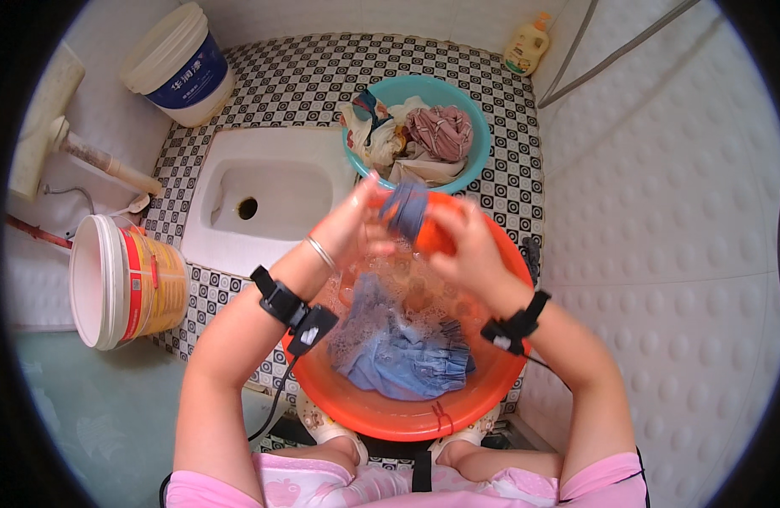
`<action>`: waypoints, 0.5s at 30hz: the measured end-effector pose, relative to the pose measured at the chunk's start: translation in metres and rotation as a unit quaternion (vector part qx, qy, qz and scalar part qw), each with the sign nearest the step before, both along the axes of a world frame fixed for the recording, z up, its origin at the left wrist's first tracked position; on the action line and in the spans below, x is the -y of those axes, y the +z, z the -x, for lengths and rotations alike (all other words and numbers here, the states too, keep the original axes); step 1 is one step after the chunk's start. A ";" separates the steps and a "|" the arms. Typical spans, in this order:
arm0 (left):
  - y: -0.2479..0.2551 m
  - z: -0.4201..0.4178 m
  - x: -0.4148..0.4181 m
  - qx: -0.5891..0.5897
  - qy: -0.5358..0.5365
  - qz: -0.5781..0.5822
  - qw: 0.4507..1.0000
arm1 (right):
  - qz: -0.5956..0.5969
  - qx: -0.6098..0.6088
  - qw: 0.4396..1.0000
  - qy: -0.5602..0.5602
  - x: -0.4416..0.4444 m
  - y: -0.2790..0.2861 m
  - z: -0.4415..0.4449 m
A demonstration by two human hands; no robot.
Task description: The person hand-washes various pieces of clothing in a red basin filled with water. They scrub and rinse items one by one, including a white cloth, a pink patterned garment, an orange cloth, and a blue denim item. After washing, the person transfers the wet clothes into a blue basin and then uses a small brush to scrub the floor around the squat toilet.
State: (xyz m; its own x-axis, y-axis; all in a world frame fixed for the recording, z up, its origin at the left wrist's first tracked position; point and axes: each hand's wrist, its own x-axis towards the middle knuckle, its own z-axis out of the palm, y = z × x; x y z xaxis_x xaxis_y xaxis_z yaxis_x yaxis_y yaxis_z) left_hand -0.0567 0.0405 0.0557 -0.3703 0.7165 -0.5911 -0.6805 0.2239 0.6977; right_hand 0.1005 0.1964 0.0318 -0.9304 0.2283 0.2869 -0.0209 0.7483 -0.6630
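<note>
Over the far side of an orange plastic basin point(390, 422), my left hand point(358, 225) and my right hand point(463, 247) hold a bunched dark blue cloth point(409, 206) between them. Motion blurs the cloth and the fingers; an orange patch beside it may be part of the cloth or of the basin wall. Below my hands, a light blue denim garment point(402, 362) with a gathered waistband lies partly under sudsy water point(415, 286).
Beyond the basin stands a turquoise basin point(482, 136) of bunched clothes point(440, 133). A squat toilet point(269, 247) lies to the left, with a yellow-red bucket point(155, 286) and a lidded white-blue bucket point(186, 70). A pump bottle point(527, 47) stands in the far right corner, near a hose point(618, 54).
</note>
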 end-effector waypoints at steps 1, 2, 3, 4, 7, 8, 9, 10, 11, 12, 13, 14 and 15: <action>-0.002 0.012 -0.001 0.004 0.059 -0.030 0.998 | -0.012 -0.053 0.998 -0.036 -0.014 -0.002 0.018; -0.004 0.016 -0.001 -0.024 0.085 -0.022 0.996 | -0.053 -0.062 0.996 -0.039 -0.027 -0.001 0.034; -0.007 0.019 -0.002 -0.051 0.110 -0.016 0.993 | -0.095 -0.072 0.992 -0.043 -0.038 0.000 0.046; -0.016 0.019 0.000 -0.100 0.078 0.025 0.992 | -0.202 -0.047 0.977 -0.057 -0.042 0.001 0.055; -0.056 0.002 0.003 -0.253 -0.055 0.115 0.959 | -0.307 0.151 0.939 -0.045 -0.063 -0.038 0.067; -0.088 -0.003 0.017 -0.344 -0.090 0.103 0.929 | -0.241 0.185 0.952 -0.043 -0.057 -0.050 0.077; -0.089 -0.020 0.018 -0.362 -0.148 0.156 0.907 | -0.204 0.200 0.957 -0.042 -0.060 -0.060 0.075; -0.096 -0.029 0.025 -0.385 -0.217 0.129 0.887 | -0.167 0.211 0.962 -0.039 -0.060 -0.065 0.075; -0.102 -0.037 0.031 -0.417 -0.288 0.137 0.851 | -0.130 0.222 0.966 -0.036 -0.061 -0.070 0.073; -0.105 -0.047 0.041 -0.428 -0.333 0.174 0.822 | -0.181 0.170 0.968 -0.041 -0.059 -0.069 0.070; -0.104 -0.055 0.049 -0.435 -0.379 0.210 0.790 | -0.168 0.124 0.977 -0.031 -0.057 -0.063 0.064; -0.104 -0.061 0.054 -0.424 -0.399 0.240 0.777 | -0.155 0.078 0.985 -0.021 -0.057 -0.055 0.058; -0.096 -0.068 0.057 -0.412 -0.421 0.266 0.763 | -0.143 0.035 0.989 -0.014 -0.055 -0.045 0.050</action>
